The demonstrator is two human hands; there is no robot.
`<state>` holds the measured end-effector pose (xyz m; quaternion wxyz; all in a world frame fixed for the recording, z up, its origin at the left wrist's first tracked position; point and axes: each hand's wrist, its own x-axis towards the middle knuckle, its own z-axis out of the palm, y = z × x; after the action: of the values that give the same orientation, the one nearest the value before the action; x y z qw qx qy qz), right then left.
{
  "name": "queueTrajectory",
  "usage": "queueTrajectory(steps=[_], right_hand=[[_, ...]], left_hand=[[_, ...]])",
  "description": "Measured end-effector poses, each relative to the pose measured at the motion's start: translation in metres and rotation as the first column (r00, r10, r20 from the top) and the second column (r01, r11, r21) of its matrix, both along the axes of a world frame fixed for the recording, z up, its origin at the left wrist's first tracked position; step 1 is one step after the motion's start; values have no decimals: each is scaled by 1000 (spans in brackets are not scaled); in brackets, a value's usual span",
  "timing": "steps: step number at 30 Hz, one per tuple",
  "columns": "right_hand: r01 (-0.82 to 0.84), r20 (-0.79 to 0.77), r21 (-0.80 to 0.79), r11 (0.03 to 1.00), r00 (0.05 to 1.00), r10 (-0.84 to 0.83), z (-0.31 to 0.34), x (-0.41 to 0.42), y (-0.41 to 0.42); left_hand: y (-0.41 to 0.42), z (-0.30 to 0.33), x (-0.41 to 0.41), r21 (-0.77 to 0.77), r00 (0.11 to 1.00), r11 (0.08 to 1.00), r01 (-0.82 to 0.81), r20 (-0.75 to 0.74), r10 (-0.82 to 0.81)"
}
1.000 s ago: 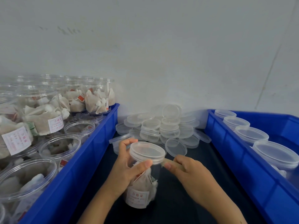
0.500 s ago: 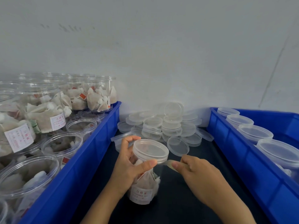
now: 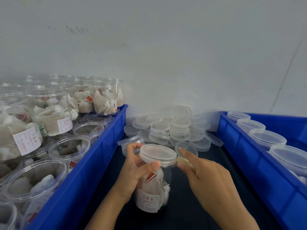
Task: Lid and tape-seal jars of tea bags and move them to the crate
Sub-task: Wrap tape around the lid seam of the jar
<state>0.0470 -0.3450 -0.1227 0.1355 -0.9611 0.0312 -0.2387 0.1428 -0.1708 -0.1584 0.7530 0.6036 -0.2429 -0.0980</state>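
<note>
Drawn closer to the lid (image 3: 158,154) since half a second ago: right hand (image 3: 206,178), tape (image 3: 184,161) now run almost up to the rim, with hardly any free strip left between fingers and jar (image 3: 152,185). Left hand (image 3: 136,166) much as before, though thumb (image 3: 153,165) set a little higher against the rim.

Sealing in hand, judging by the lid already seated and the strip meeting the joint. Next, probably: pressing the end down on the seam, then turning the jar under the left hand while the right feeds strip round. Calls for steady tension and a level line, else wrinkles or a gap.

Left hand curled round the jar's neck just under the lid, thumb in front, other fingers behind. Right hand pinching the tape between thumb and a finger, index finger stretched out towards the lid's far side. Cannot tell whether the strip's end already sticks.

Jar upright on the dark surface (image 3: 207,213) between two blue crates (image 3: 93,168), near the viewer. Clear plastic, round, pale tea bags (image 3: 150,186) packed inside, one red tag showing, white label (image 3: 147,200) low on the front. Lid clear, shallow, ribbed at its edge, sitting level. Behind, a heap of spare lids (image 3: 172,130); left crate full of open jars, right crate (image 3: 259,166) holding lidded ones.
</note>
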Motion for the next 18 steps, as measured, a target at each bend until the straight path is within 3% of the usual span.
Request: queueTrajectory(steps=[6,12,18], right_hand=[[32,-15,28,999,999,-32,-2,1,2],[-49,11,68,996,999,48,-3,3,1],[-40,50,67,997,998,37,-6,3,7]], left_hand=[[-2,-2,-1,10,1000,1000,4,15,-4],[0,2,-3,-2,999,999,47,-10,-47],[-3,10,-17,192,963,962,-194,225,149]])
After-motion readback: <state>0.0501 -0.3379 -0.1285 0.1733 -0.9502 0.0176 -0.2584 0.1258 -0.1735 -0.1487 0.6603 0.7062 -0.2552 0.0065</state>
